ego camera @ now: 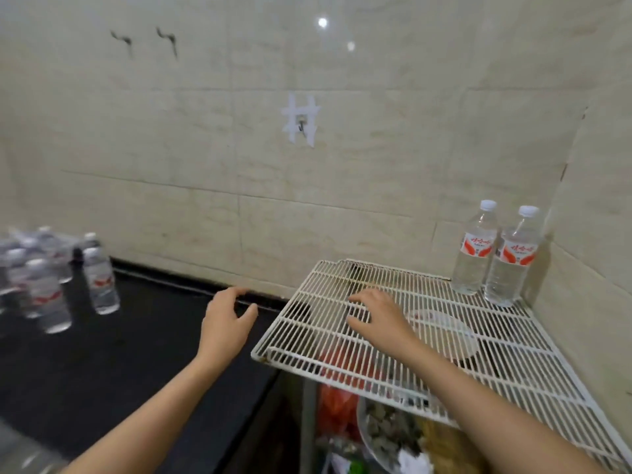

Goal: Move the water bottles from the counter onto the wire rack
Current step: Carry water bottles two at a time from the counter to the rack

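Observation:
Two clear water bottles with red-and-white labels stand upright side by side in the far right corner of the white wire rack (427,295), one (474,249) just left of the other (513,258). Several more bottles (51,278) stand blurred on the black counter (130,336) at the far left; the nearest to me is one bottle (100,275) at the group's right. My left hand (225,319) hovers over the counter near the rack's left edge, fingers spread, holding nothing. My right hand (376,316) is above the rack's middle, fingers apart, holding nothing.
Tiled walls close in the back and right sides. A taped hook (301,121) hangs on the back wall. Under the rack sit a bowl of food (393,429), a red bag (337,401) and a round lid (444,330). The rack overhangs the counter's right end.

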{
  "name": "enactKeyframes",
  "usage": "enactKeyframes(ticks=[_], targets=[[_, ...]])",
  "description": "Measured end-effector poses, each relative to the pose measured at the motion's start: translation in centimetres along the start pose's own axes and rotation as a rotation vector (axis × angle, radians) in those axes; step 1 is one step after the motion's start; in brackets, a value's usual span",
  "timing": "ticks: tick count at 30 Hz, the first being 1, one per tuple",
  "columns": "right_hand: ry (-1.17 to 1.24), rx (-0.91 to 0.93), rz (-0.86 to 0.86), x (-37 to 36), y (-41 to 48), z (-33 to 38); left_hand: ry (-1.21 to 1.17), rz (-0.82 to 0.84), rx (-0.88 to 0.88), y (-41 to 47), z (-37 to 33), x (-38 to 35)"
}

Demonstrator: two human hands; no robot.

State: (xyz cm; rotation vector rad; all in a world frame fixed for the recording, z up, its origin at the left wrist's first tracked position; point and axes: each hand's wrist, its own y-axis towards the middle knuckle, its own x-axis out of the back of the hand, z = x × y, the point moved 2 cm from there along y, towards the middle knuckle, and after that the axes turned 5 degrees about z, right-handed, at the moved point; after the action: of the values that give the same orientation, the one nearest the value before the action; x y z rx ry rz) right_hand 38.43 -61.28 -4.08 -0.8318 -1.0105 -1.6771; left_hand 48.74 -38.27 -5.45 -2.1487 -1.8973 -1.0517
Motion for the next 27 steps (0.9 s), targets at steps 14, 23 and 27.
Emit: enactKeyframes(ticks=[14,23,27], targets=[[0.035,0.314,0.195,-9.7,-4.9,15.6,0.203,-0.274,0.198,-14.9,6.7,16.4],[0.087,0.585,0.356,-19.1,-6.2,33.7,0.280,-0.538,0.416,-24.8,13.8,31.4],[0.101,0.661,0.423,-22.7,-7.5,41.1,0.292,-0.634,0.517,-28.7,17.4,37.8]])
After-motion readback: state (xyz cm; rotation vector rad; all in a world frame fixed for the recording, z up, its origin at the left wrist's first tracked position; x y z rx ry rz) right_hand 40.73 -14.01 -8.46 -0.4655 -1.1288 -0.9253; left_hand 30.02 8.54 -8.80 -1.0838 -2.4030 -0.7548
